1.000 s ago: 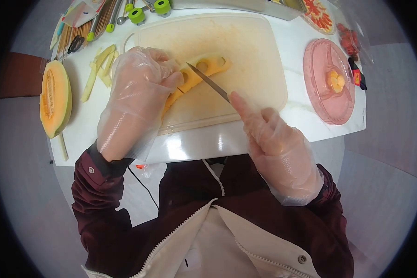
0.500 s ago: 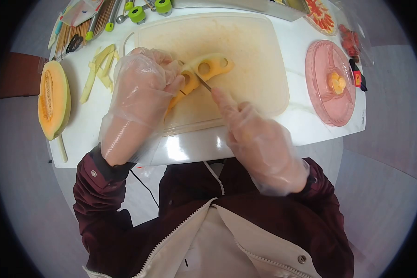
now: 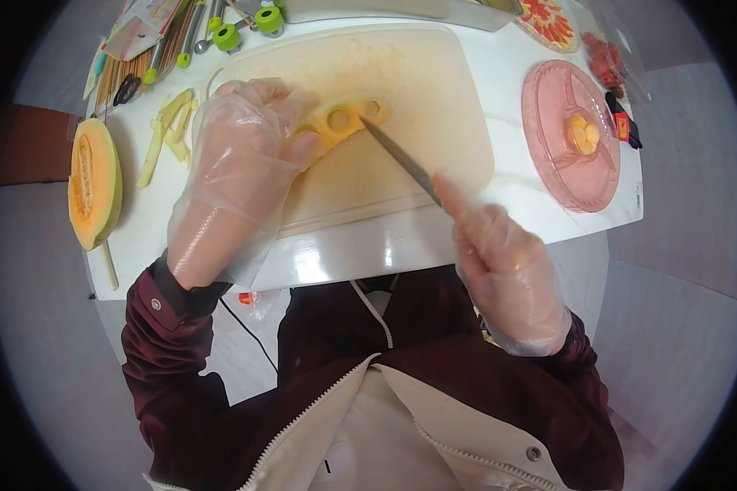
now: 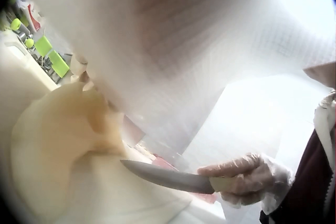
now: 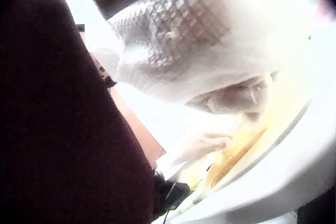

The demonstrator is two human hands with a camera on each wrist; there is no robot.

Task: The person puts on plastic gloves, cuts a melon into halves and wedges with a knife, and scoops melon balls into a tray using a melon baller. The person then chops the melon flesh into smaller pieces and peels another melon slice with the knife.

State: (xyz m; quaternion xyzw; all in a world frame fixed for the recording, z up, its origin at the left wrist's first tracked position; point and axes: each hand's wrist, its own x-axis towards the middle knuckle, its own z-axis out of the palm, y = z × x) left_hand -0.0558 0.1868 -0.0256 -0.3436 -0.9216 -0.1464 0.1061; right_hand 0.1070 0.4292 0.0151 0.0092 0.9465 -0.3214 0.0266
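Observation:
An orange melon slice (image 3: pixel 341 135) with round holes cut through it lies curved across the pale cutting board (image 3: pixel 418 82). My gloved left hand (image 3: pixel 241 151) grips its left end, hiding that part under curled fingers. In the left wrist view the slice (image 4: pixel 52 113) looms large and blurred. My gloved right hand (image 3: pixel 508 270) holds a knife (image 3: pixel 401 157) by the handle, its index finger stretched along the back of the blade. The knife's tip is right at the slice's lower edge, between two holes.
A melon half (image 3: pixel 96 188) stands at the left, near peel strips (image 3: pixel 168 135). At the right is a pink divided tray (image 3: pixel 540 147) with orange melon pieces (image 3: pixel 583 133) in its middle cup. Green-ended tools (image 3: pixel 226 37) and skewers (image 3: pixel 139 74) lie at the back left.
The knife went down onto the slice between two holes, then drew back toward the right and near side. The left hand keeps hold of the slice's left end.

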